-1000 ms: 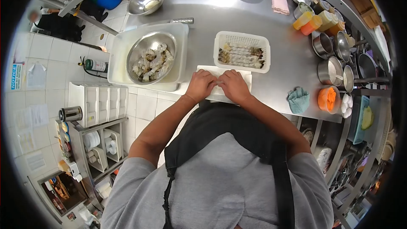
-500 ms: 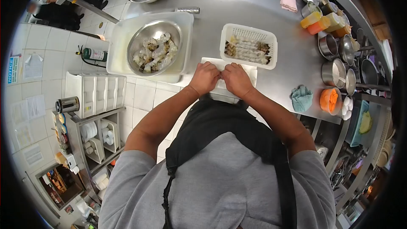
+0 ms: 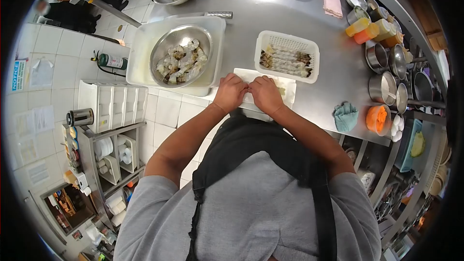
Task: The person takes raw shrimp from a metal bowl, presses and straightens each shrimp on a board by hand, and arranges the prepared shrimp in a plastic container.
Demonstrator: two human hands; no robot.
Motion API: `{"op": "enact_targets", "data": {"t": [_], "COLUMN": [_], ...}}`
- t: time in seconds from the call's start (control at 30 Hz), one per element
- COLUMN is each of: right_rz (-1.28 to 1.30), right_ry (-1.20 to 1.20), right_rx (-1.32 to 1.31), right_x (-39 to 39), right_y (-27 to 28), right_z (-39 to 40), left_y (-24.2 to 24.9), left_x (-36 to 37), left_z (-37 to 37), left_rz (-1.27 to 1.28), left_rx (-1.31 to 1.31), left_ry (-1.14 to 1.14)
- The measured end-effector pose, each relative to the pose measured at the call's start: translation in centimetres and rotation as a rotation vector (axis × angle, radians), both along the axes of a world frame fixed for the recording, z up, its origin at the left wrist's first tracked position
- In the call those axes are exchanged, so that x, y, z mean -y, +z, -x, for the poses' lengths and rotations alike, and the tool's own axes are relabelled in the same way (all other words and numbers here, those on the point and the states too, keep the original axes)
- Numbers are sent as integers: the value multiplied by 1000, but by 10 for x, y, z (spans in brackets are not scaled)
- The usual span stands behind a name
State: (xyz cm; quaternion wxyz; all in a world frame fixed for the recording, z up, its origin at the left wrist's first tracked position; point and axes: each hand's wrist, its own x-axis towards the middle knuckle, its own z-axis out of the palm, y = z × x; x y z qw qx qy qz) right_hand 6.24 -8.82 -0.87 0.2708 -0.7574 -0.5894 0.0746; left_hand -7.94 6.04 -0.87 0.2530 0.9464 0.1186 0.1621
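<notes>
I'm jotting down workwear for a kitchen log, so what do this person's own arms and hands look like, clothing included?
Short, plain grey fabric sleeves cover the upper arms; the forearms are bare. The left hand and right hand are ungloved, with no rings or watches that I can make out.

Bright glare marks the steel table [image 3: 285, 14], while fisheye edges bend into black.
</notes>
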Motion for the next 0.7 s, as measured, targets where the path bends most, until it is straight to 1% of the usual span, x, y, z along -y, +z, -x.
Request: {"op": "enact_targets", "data": {"t": [0.1,0.2,0.4,0.5,0.6,0.63,0.67,0.7], "right_rz": [-9,55,60,32,168,171,148,123], "right_ry": [11,37,79,35,-112,-75,-70,-64], "right_rx": [25,99,172,75,52,-7,-10,-14], "right_x": [-1,-3,-2,31,62,67,73,74], "right_y": [-5,-1,9,30,39,28,17,17], "right_z": [1,2,2,-16,-35,-44,-48,-51], "left_y": [4,4,21,32,10,4,0,5], "left_x": [1,1,6,24,38,38,38,37], "left_z": [-3,-5,-12,-15,-28,-31,-30,-30], "left_rz": [-14,-51,-163,-175,37,31,29,24], "left_rx": [-41,-105,-308,-169,5,-75,-92,-110], "left_ry": [4,11,14,73,23,-8,4,18]}}
